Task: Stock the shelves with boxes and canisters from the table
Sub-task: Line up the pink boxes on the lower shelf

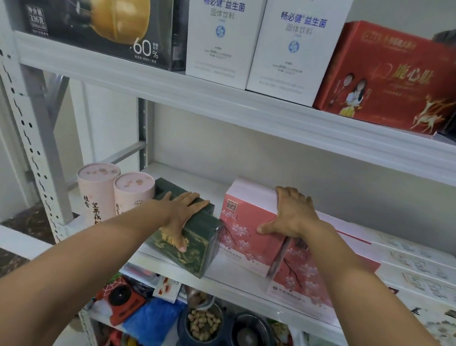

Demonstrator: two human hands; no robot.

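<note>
Step in hand: seating stock on the middle shelf (pixel 234 278), centre frame.
- Left hand (pixel 182 210): flat on the green box (pixel 202 234), fingers straight on top, thumb down its front.
- Right hand (pixel 292 214): grasped the pink box (pixel 243 237) over its top.
- Next, likely: push both boxes back and square them.
- In the way: two pink canisters (pixel 97 189) just left of the green box; white boxes (pixel 420 261) lower right.
</note>
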